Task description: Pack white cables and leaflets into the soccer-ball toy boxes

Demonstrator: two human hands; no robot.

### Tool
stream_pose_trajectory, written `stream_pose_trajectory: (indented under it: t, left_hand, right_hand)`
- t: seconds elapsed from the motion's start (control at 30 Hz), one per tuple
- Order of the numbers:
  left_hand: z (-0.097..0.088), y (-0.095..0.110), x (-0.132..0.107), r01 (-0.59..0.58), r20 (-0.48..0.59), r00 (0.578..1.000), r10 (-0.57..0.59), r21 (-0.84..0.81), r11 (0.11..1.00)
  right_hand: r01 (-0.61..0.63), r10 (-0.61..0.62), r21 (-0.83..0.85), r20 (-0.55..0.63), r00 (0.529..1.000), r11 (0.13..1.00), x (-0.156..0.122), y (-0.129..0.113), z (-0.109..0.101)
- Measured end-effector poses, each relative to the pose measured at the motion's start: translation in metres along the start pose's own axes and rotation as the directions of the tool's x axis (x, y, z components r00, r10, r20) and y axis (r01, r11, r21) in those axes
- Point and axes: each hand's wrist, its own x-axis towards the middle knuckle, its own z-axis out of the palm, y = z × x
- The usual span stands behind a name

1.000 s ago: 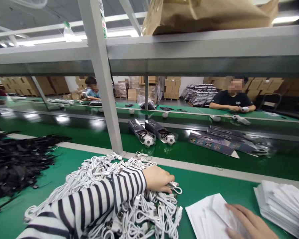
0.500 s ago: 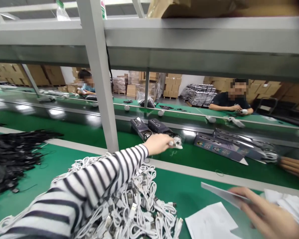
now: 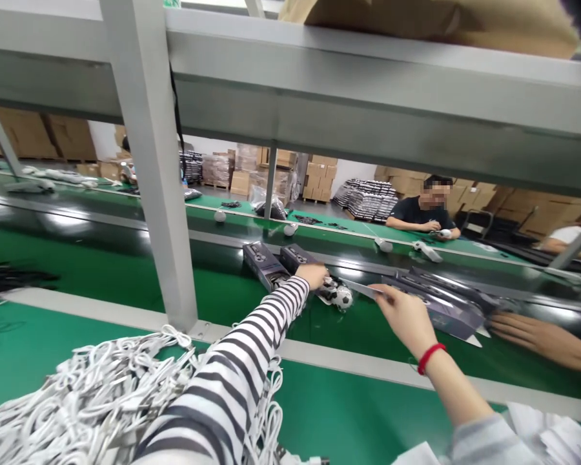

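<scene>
My left hand (image 3: 311,276), in a black-and-white striped sleeve, is at the near end of a dark printed box (image 3: 294,256). Its fingers are curled, and what they grip is hidden. Just right of it, a football-patterned ball (image 3: 341,298) in clear wrap lies at that box's end. My right hand (image 3: 404,316), with a red band at the wrist, pinches a thin white paper leaflet (image 3: 361,288). The leaflet's far edge points toward the box end above the ball. Beside the first box lies another dark box (image 3: 265,263).
White USB cables (image 3: 91,394) are heaped at the lower left. More dark boxes (image 3: 445,307) lie at right, with another person's hand (image 3: 527,329) beside them. White papers (image 3: 556,433) sit lower right. A grey post (image 3: 150,174) rises left. Across the line sits a co-worker (image 3: 423,210).
My right hand has carried the leaflet forward and left, from over the papers to the box end. My left hand has drawn back slightly against the box, and the ball shows more fully.
</scene>
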Motion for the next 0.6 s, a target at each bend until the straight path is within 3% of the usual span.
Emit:
stream_pose_trajectory:
  t: [0.1,0.2,0.27,0.33,0.47,0.6]
  left_hand:
    - [-0.011,-0.015,-0.011,0.027,-0.006,1.0,-0.027,-0.01,1.0]
    - [-0.019,-0.032,-0.03,0.035,0.144,0.989,-0.027,-0.055,0.998]
    - [-0.021,-0.04,-0.043,0.056,0.279,0.96,-0.029,-0.091,0.994]
    - [-0.02,-0.044,-0.054,0.069,0.337,0.941,-0.032,-0.099,0.993]
    - [-0.022,-0.046,-0.066,0.03,0.306,0.952,-0.005,-0.074,0.997]
    - [-0.028,-0.045,-0.072,0.045,0.312,0.95,-0.013,-0.098,0.994]
  right_hand:
    - [0.104,-0.085,-0.21,0.095,0.992,0.972,0.022,-0.011,0.015]
    - [0.22,-0.143,-0.294,0.262,0.954,0.93,0.042,-0.02,0.035]
    - [0.265,-0.169,-0.263,0.339,0.926,0.928,0.053,-0.023,0.049]
    - [0.303,-0.21,-0.19,0.395,0.894,0.934,0.063,-0.024,0.063]
    - [0.306,-0.233,-0.091,0.458,0.858,0.948,0.076,-0.021,0.076]
    - [0.247,-0.18,-0.093,0.452,0.874,0.965,0.073,-0.008,0.061]
